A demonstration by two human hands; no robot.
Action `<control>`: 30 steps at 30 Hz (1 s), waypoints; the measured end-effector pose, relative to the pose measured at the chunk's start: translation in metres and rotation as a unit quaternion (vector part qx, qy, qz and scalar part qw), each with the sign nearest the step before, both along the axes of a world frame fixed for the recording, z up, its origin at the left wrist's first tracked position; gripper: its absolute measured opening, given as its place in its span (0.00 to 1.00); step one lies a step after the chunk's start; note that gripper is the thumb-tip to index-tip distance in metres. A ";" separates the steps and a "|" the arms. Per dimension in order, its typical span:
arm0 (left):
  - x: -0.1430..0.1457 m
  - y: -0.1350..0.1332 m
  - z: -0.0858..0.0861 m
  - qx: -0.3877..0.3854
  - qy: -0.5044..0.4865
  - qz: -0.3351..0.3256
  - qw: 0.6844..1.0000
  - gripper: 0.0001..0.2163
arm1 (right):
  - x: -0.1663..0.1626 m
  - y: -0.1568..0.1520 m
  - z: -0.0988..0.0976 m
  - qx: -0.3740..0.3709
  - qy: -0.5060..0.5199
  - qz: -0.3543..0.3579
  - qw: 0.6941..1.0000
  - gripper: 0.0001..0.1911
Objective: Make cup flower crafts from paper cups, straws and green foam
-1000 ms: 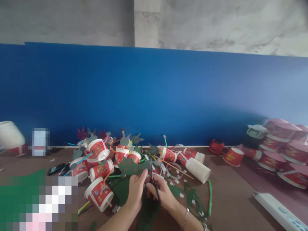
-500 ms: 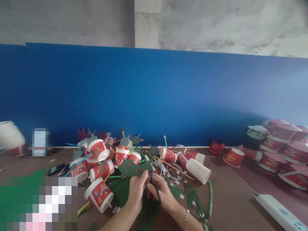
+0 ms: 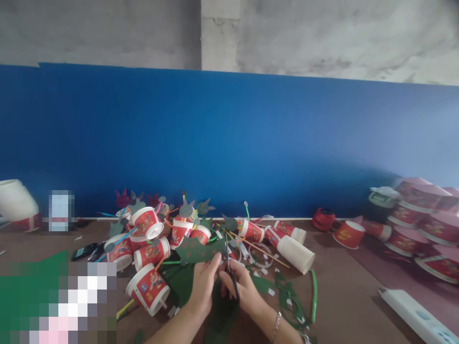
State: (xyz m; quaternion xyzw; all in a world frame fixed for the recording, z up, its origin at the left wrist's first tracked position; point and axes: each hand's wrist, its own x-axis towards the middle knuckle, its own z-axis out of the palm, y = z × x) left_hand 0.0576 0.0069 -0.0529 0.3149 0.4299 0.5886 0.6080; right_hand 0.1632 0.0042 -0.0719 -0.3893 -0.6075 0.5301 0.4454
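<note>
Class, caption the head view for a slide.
The left hand holds a green cutout, the right hand scissors, red paper cups piled behind.

Light is soft and diffuse, spread evenly over the scene; the concrete wall [image 3: 322, 33] reads pale and washed; the blue panel [image 3: 229, 143] is brightest at mid-right and darkens toward its lower edge; the brown bench [image 3: 344, 296] is dim, with faint soft shadows under the cups [image 3: 147, 222]; the panel's top edge bows with wide-angle distortion; detail is soft throughout; the left hand [image 3: 202, 282] and right hand [image 3: 245, 286] at the bottom edge, clasping a green paper shape [image 3: 195, 249] and scissors [image 3: 232, 279], are slightly smeared; pixelated blocks [image 3: 57, 301] mask the lower left.
</note>
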 end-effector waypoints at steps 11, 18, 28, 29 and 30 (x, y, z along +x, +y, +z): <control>-0.004 0.003 -0.002 0.015 0.000 0.008 1.000 0.17 | 0.000 0.001 0.002 -0.021 0.017 -0.005 1.000 0.22; -0.004 0.003 -0.001 0.016 0.002 -0.014 1.000 0.15 | 0.003 0.003 -0.001 0.001 0.002 -0.009 1.000 0.19; -0.009 0.006 0.004 0.047 0.046 0.010 0.998 0.15 | 0.003 0.003 0.002 -0.028 0.008 -0.021 0.999 0.21; -0.010 0.006 0.003 0.046 0.051 0.007 0.998 0.15 | 0.004 0.003 0.003 -0.028 0.007 -0.021 0.999 0.20; -0.010 0.007 0.003 0.043 0.055 0.004 0.998 0.15 | 0.004 0.003 0.003 -0.026 0.006 -0.021 0.999 0.20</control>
